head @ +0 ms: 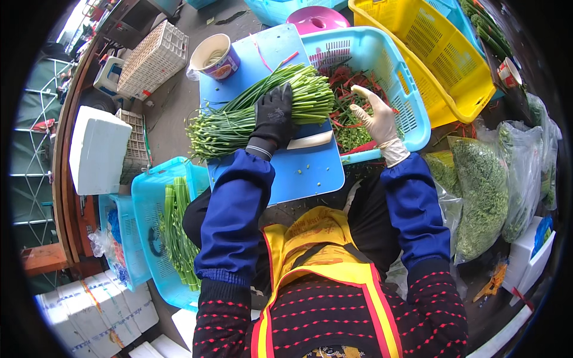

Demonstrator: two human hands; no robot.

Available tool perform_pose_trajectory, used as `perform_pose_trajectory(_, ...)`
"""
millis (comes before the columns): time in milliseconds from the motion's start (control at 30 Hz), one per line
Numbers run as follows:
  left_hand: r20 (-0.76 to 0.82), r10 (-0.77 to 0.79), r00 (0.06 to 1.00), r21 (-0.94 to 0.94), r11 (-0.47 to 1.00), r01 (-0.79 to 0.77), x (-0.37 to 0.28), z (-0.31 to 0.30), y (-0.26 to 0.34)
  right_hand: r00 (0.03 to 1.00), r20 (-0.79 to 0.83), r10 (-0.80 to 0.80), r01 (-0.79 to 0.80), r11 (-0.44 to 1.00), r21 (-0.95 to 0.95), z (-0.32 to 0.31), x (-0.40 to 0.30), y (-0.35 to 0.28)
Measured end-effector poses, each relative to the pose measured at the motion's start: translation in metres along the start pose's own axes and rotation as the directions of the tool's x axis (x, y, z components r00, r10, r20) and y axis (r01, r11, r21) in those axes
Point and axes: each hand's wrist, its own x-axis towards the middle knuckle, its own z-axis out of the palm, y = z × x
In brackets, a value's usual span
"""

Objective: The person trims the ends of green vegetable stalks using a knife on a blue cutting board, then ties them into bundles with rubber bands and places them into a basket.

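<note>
My left hand (274, 114), in a black glove, presses on a large heap of green flowering chive stems (309, 94) lying across a blue cutting board (286, 174). Their budded tips point left and their cut ends right. Just below the stems, beside my left hand, is a pale flat blade or handle (310, 140); its kind I cannot tell. My right hand (376, 117), in a cream rubber glove, holds nothing, thumb and finger apart, above a light-blue basket (414, 107) with green trimmings and red ties (349, 85). A paper tub (219, 58) stands on the board's upper left.
At left, a turquoise crate (147, 188) holds bundled stems (179, 232). A yellow crate (429, 40) and pink stool (318, 20) stand beyond the basket. Bags of leafy greens (481, 197) lie at right. White foam boxes (100, 152) and a cream crate (154, 60) are at left.
</note>
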Motion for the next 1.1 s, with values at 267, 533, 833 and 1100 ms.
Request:
perform_pose_trajectory(267, -0.028, -0.054, 0.998, -0.15, 0.987, 0.049, 0.01, -0.006, -0.012, 0.989, 0.046, 0.141, -0.147, 0.967, 0.206, 0.011, -0.003, 0.005)
perform_pose_trajectory(533, -0.197, -0.085, 0.977, -0.443, 0.897, -0.011, 0.011, -0.024, -0.04, 0.99, 0.021, 0.137, -0.137, 0.94, 0.311, 0.008, 0.002, -0.004)
perform_pose_trajectory(833, -0.281, -0.052, 0.958, -0.75, 0.634, -0.186, 0.004, -0.057, -0.076, 0.882, 0.466, 0.068, -0.433, 0.507, 0.746, 0.064, 0.026, -0.072)
perform_pose_trajectory(1100, -0.266, -0.031, 0.964, -0.803, 0.56, -0.204, -0.014, -0.064, -0.066, 0.934, 0.354, 0.044, -0.283, 0.694, 0.662, 0.135, 0.048, -0.119)
